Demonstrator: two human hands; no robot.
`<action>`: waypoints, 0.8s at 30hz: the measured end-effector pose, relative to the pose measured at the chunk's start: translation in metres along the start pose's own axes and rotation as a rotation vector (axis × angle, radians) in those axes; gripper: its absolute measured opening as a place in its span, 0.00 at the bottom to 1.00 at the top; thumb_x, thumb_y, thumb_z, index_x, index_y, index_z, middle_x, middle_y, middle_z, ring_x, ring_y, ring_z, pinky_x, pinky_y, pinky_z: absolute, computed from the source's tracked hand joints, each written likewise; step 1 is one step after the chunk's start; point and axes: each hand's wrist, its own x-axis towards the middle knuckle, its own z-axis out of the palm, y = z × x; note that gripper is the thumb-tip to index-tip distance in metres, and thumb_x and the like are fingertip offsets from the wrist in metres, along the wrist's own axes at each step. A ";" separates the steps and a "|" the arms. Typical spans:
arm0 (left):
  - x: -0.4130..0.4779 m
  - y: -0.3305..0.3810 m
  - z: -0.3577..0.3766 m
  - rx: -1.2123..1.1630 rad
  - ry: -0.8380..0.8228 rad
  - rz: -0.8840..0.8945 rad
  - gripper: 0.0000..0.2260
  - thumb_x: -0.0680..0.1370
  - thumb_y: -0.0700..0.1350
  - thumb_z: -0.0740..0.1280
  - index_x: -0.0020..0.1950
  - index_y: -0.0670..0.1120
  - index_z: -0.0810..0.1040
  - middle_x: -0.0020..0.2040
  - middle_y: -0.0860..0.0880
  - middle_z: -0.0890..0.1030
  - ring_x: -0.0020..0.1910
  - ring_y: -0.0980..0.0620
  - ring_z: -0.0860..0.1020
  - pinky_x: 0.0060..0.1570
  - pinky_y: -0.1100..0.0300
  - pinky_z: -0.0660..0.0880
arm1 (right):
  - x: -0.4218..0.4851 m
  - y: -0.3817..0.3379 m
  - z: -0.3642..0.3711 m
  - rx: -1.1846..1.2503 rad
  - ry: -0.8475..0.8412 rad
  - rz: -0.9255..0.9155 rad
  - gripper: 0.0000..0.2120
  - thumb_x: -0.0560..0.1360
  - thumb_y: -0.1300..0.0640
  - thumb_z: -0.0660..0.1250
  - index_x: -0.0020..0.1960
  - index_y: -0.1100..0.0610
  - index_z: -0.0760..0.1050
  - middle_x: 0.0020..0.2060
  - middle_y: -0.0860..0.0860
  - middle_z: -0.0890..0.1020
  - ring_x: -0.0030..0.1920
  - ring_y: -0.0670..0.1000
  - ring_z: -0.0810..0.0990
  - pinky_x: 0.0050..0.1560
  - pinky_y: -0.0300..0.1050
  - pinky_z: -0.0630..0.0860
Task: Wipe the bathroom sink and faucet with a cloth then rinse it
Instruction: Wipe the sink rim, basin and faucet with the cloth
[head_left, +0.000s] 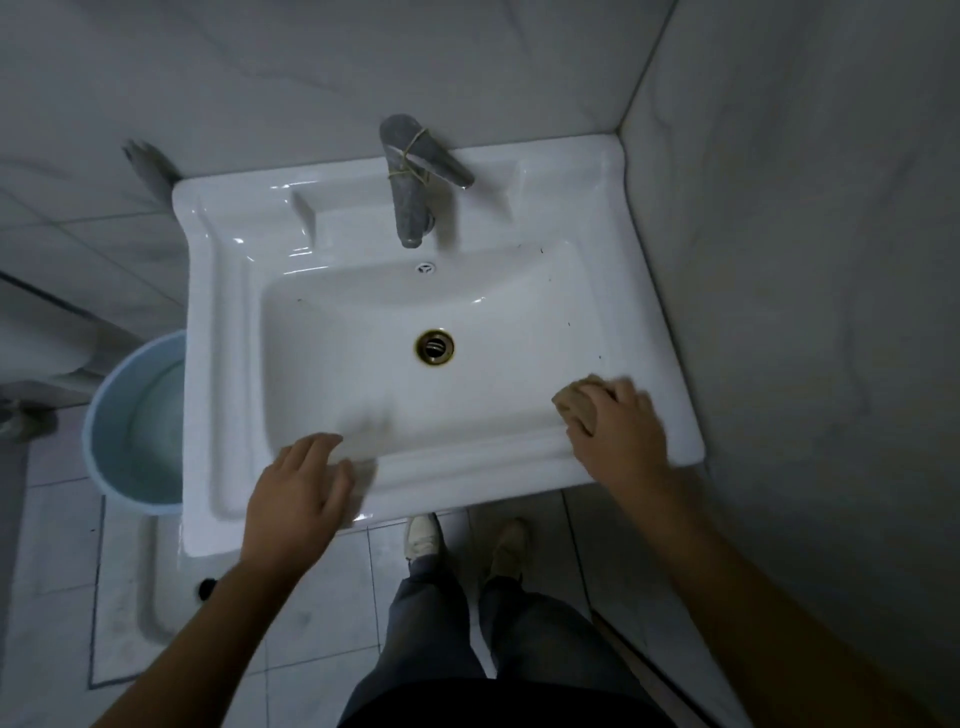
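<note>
A white rectangular sink (223, 332) fills the middle of the view, with a gold-ringed drain (434, 347) in its basin. At the back stands a grey faucet (410, 208) with a cord tied round its handle. My right hand (618, 426) holds a tan cloth (576, 405) against the sink's front right rim, fingers curled over it. My left hand (298, 488) rests on the front rim left of centre, fingers relaxed and holding nothing. No water runs from the faucet.
A light blue bucket (109, 415) stands on the floor left of the sink. Tiled walls close in behind and on the right (779, 260). My legs and shoes (423, 535) are below the sink's front edge on the tiled floor.
</note>
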 end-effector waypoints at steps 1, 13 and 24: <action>-0.009 0.000 0.004 0.003 -0.008 0.006 0.20 0.81 0.54 0.56 0.63 0.43 0.77 0.59 0.44 0.82 0.54 0.43 0.79 0.51 0.49 0.76 | -0.008 -0.005 0.002 0.032 0.026 0.013 0.23 0.73 0.46 0.66 0.67 0.50 0.73 0.62 0.54 0.74 0.59 0.57 0.72 0.57 0.54 0.76; -0.032 0.010 0.017 -0.015 0.016 -0.065 0.19 0.79 0.52 0.60 0.62 0.42 0.79 0.62 0.42 0.80 0.62 0.42 0.77 0.62 0.50 0.72 | -0.032 -0.040 0.008 0.138 0.009 -0.143 0.20 0.75 0.52 0.66 0.66 0.54 0.73 0.62 0.53 0.78 0.59 0.57 0.72 0.62 0.52 0.70; 0.012 0.003 -0.026 -0.077 -0.020 -0.045 0.24 0.79 0.58 0.58 0.68 0.46 0.77 0.60 0.47 0.83 0.58 0.46 0.80 0.56 0.51 0.77 | -0.035 -0.102 0.013 0.310 -0.178 -0.201 0.19 0.74 0.46 0.70 0.62 0.51 0.76 0.58 0.48 0.79 0.57 0.52 0.76 0.56 0.46 0.73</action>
